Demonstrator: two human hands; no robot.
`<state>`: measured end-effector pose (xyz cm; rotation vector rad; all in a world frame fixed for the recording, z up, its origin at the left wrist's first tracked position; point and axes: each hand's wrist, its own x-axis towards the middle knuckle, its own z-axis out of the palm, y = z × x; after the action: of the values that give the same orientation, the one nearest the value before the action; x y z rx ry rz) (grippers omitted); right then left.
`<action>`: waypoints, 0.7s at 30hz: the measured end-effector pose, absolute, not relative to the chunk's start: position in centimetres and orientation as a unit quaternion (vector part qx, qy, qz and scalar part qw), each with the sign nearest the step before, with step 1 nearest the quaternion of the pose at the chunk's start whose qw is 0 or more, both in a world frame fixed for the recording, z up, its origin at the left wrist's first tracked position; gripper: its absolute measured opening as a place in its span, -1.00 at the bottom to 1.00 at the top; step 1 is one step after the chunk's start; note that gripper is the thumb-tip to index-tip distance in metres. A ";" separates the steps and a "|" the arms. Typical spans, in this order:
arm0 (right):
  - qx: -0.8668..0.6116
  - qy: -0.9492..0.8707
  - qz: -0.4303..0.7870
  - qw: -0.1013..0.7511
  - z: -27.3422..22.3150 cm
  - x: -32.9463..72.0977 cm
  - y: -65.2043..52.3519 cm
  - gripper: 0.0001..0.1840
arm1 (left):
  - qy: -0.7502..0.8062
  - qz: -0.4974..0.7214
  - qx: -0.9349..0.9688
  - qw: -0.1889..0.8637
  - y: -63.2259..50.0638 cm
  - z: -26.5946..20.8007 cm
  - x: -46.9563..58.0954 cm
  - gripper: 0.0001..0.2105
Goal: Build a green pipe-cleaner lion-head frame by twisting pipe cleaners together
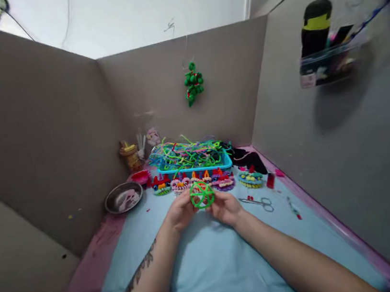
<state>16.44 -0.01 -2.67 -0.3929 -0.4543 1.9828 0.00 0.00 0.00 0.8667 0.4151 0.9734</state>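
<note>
Two hands [182, 211] clamped on green openwork ball [203, 194]; room between forearms [157, 265] over blue cloth [212, 267], tray rim [196, 169] beyond.

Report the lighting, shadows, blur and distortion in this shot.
Head view: the white surface at the top is brightest; head view: the pouch looks blurred, with a soft shadow below it on the grey panel; head view: shapes seem stretched toward the edges, and darkness blots the right edge; head view: the green openwork ball reads more clearly.
</note>
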 end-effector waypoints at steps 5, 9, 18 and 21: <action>-0.164 -0.187 0.827 0.504 -3.0 16.8 0.1 -0.82 | 0.169 0.451 0.393 0.783 -0.2 0.4 0.2 -0.70; -0.173 -0.184 0.821 0.512 -3.0 16.7 0.1 -0.85 | 0.148 0.444 0.383 0.797 -0.4 0.7 0.0 -0.68; -0.185 -0.195 0.816 0.511 -2.8 16.5 -0.1 -0.87 | 0.147 0.443 0.363 0.806 -0.4 0.6 0.0 -0.75; -0.183 -0.214 0.812 0.512 -2.7 16.5 -0.1 -0.86 | 0.150 0.449 0.343 0.812 -0.3 0.3 -0.1 -0.80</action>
<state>16.49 -0.13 -2.71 -0.4403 -0.5137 1.9525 -0.09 -0.32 0.32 0.7316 0.3205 0.9580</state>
